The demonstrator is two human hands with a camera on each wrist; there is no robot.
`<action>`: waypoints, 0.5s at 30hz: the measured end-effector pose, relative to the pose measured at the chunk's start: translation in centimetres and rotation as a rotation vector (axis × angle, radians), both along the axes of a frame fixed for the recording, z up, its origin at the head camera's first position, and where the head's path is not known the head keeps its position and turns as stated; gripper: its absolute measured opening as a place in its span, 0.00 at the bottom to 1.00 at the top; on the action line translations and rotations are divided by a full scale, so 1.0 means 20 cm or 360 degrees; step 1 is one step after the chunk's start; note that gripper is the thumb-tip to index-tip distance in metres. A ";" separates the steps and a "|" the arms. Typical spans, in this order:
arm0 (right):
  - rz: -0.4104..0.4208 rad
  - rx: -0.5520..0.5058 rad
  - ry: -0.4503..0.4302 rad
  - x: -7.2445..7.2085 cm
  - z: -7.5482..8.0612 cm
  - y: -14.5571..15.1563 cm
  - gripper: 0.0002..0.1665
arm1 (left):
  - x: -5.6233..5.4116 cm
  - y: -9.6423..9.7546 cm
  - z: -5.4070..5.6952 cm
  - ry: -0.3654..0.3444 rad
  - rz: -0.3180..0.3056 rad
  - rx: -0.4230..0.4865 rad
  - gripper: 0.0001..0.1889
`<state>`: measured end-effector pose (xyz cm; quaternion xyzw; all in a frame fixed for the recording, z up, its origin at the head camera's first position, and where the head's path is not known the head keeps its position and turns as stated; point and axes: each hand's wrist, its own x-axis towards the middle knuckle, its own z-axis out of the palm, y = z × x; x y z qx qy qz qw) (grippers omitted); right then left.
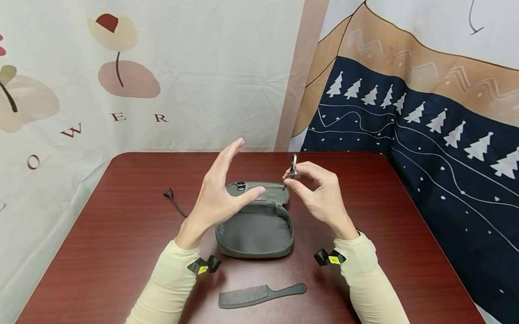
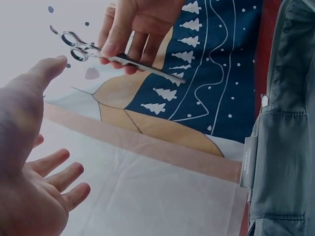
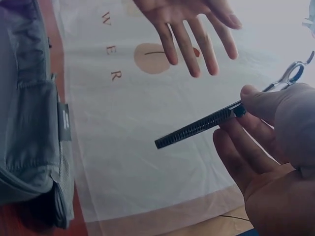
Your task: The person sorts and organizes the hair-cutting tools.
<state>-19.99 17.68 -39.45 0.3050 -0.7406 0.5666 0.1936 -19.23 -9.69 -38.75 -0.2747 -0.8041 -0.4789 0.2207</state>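
Between thumb and fingers, my right hand pinches a pair of silver thinning scissors near the pivot. Their toothed blades are together and point away from the hand in the right wrist view. My left hand is raised above the left side of an open grey zip case, fingers extended and thumb spread, holding nothing. Finger loops of what looks like another pair of scissors show at the case's lid; the rest is hidden. A dark grey comb with a handle lies in front of the case.
A thin black strap-like item lies left of the case, partly hidden behind my left forearm. Everything rests on a reddish-brown table. Printed curtains hang behind the table and along its right side.
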 end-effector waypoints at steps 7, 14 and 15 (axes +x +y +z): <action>-0.0176 0.0186 0.0203 0.00 0.02 0.02 0.12 | -0.01 -0.02 0.01 0.0042 0.0021 0.0016 0.57; -0.0290 0.0399 0.0394 0.00 0.03 0.03 0.14 | -0.01 -0.04 0.01 0.0086 0.0037 0.0018 0.56; -0.0296 0.0420 0.0411 0.00 0.03 0.03 0.14 | -0.01 -0.05 0.01 0.0088 0.0037 0.0013 0.56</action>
